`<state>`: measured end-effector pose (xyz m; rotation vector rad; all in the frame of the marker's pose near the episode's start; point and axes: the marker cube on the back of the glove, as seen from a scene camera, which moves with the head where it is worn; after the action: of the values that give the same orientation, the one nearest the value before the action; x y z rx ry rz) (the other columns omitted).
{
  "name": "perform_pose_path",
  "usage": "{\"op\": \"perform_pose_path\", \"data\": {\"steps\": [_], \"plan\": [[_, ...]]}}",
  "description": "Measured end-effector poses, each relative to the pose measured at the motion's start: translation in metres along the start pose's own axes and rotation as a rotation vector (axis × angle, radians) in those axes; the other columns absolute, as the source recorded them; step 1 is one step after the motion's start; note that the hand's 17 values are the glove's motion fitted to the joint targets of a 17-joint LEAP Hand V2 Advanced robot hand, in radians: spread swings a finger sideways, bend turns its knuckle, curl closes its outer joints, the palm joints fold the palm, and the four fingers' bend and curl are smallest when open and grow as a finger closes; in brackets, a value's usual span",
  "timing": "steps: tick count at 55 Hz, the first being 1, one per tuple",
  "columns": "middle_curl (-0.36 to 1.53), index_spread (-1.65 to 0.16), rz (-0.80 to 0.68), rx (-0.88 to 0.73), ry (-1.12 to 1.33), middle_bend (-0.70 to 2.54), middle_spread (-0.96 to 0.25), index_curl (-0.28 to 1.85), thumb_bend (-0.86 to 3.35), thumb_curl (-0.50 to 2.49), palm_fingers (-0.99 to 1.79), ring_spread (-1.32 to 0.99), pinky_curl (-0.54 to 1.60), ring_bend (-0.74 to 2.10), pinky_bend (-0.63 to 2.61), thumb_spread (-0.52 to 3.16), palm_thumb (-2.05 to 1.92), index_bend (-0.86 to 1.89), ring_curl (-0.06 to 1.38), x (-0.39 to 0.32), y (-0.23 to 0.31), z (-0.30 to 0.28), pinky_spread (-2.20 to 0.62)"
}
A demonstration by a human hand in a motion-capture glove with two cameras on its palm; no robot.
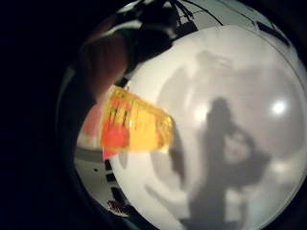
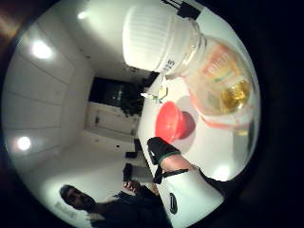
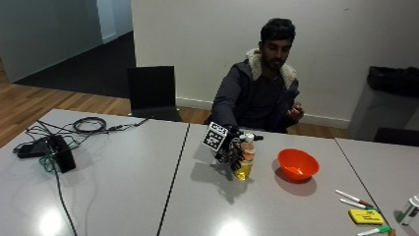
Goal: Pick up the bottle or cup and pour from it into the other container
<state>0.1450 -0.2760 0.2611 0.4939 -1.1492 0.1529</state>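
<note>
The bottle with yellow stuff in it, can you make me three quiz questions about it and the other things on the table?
1. Where is the orange plastic bowl?
A. on the floor
B. on the grey table beside the bottle
C. on the chair

2. What colour is the clear plastic bottle's liquid?
A. yellow
B. blue
C. green

3. What is the gloved right hand doing?
A. lying flat
B. gripping the bottle
C. holding a marker

Answers: 1 B, the bowl sits on the tabletop next to the bottle. 2 A, yellow shows in its lower part. 3 B, fingers wrap around it.
</note>
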Motion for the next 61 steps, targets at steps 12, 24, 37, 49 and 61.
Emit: {"op": "perform_pose_path", "data": {"steps": [12,24,37,49,61], "plan": [[0.34,-0.33,0.277,0.012,-0.125,0.25,-0.13,0.27,0.00,0.41,0.77,0.04,0.26,0.46,0.58,0.74,0.70,0.17,0.32,0.014,-0.017,0.014,0.27],[0.40,-0.32,0.279,0.026,-0.175,0.34,-0.26,0.29,0.00,0.46,1.14,-0.19,0.27,0.57,0.50,0.69,0.91,0.11,0.38,0.018,-0.026,0.014,0.07],[0.42,-0.30,0.256,0.018,-0.150,0.32,-0.27,0.29,-0.03,0.53,1.18,-0.23,0.33,0.57,0.61,0.57,0.94,0.12,0.40,0.013,-0.020,0.013,-0.11],[0.45,-0.30,-0.054,-0.068,-0.144,0.31,-0.27,0.30,-0.03,0.57,1.18,-0.23,0.35,0.57,0.62,0.52,0.95,0.13,0.41,-0.037,-0.026,-0.016,-0.14],[0.46,-0.29,0.040,-0.060,0.072,0.31,-0.26,0.30,-0.04,0.59,1.18,-0.23,0.36,0.57,0.62,0.49,0.94,0.12,0.41,-0.148,-0.058,-0.031,-0.16]]}}
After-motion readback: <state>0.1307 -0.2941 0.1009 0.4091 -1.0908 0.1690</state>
